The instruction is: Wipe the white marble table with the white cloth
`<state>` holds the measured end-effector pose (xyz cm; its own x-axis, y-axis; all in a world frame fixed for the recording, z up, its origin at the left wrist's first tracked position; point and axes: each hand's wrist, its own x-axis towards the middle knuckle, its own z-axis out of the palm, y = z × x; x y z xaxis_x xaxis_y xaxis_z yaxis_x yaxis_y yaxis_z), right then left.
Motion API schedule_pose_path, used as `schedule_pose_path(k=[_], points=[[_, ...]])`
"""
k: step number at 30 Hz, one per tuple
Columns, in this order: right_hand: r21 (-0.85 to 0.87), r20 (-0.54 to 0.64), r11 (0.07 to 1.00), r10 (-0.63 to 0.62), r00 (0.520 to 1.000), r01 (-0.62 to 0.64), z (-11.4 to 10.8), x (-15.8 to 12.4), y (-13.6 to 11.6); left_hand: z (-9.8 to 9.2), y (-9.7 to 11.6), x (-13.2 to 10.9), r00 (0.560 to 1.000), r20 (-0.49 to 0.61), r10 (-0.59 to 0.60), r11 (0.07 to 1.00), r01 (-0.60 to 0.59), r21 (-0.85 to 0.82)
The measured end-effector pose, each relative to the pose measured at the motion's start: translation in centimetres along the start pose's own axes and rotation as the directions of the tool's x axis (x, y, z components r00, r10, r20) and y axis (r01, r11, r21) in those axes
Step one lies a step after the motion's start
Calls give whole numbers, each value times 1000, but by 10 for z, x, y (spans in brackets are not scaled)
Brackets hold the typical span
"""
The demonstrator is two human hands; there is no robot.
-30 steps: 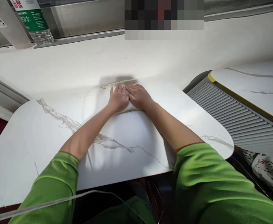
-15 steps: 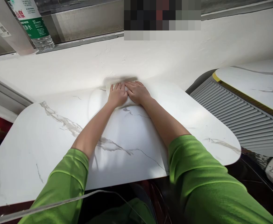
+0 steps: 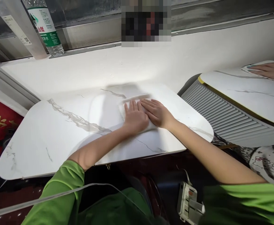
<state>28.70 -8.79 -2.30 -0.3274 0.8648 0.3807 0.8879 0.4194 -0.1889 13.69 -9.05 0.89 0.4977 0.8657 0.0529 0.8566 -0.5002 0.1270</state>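
Observation:
A folded white cloth [image 3: 137,97] lies flat on a white marble-patterned tabletop [image 3: 57,147], right of its middle. Pressing down on the cloth, my left hand [image 3: 137,117] has its fingers stretched forward. My right hand [image 3: 157,112] rests flat beside it, fingertips close to the left hand's fingers. Both palms hide much of the cloth, and neither hand is closed around it.
Behind the tabletop rises a white wall with a ledge carrying a plastic water bottle [image 3: 49,31] and a translucent container [image 3: 24,28]. At right, another person's hand [image 3: 270,70] presses a cloth on a second table [image 3: 244,84]. Below sits a power strip [image 3: 189,203]; a pale cable [image 3: 57,192] crosses the foreground.
Both hands and the cloth have come away from the wall edge, toward me and to the right. The view has shifted, showing the other person's hand and the power strip.

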Motion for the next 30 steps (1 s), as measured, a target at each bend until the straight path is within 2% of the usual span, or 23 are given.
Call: schedule_pose_path(k=[4, 7, 9, 12, 16, 20, 30], points=[[-31, -20, 999, 18, 1000, -19, -25, -60, 6, 4, 46, -26, 997, 10, 78, 997, -78, -17], [-52, -7, 997, 49, 999, -49, -40, -93, 16, 4, 73, -36, 989, 27, 143, 989, -142, -38], [-58, -3, 997, 57, 998, -57, -47, -106, 23, 3, 85, -38, 985, 37, 170, 985, -168, -52], [-61, 11, 997, 51, 999, -51, -51, -110, 30, 3, 92, -37, 980, 49, 191, 980, -188, -61], [-65, 41, 997, 50, 998, -47, -51, -98, 35, 8, 87, -27, 980, 13, 200, 978, -199, -71], [-60, 48, 997, 44, 998, -41, -45, -75, 46, 10, 79, -7, 986, -7, 166, 984, -167, -70], [-18, 51, 999, 36, 998, -35, -13, 17, 100, 14, 43, 84, 999, 15, 37, 996, -36, -78]])
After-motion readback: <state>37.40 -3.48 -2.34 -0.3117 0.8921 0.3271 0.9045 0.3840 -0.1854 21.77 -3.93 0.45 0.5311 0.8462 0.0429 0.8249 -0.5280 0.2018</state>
